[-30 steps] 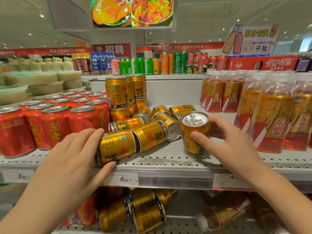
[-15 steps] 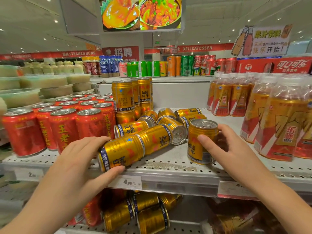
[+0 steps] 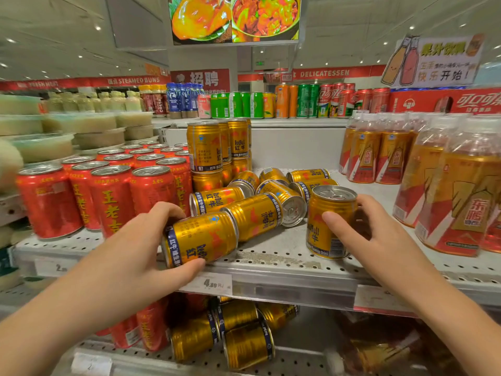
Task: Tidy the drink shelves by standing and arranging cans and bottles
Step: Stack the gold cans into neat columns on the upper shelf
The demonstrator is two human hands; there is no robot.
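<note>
A toppled gold can (image 3: 200, 240) marked "RedBull" is gripped by the left hand (image 3: 135, 256) at lower centre, on the shelf (image 3: 271, 267) edge. An upright gold can (image 3: 329, 223) is clasped by the right hand (image 3: 371, 234), centre right. Fallen gold cans (image 3: 254, 213) are strewn behind. Red cans (image 3: 108, 196) are seen left and orange bottles (image 3: 461, 202) right. A tag (image 3: 214, 284) reads "4.80".

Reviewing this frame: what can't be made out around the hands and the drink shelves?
Head view only:
Fingers of the right hand, hidden behind the upright gold can.
Palm of the left hand on the lying gold can, covered by the hand's own back.
The left price tag, blurred beyond a "2".
The rightmost bottles, cut off by the frame edge.
</note>
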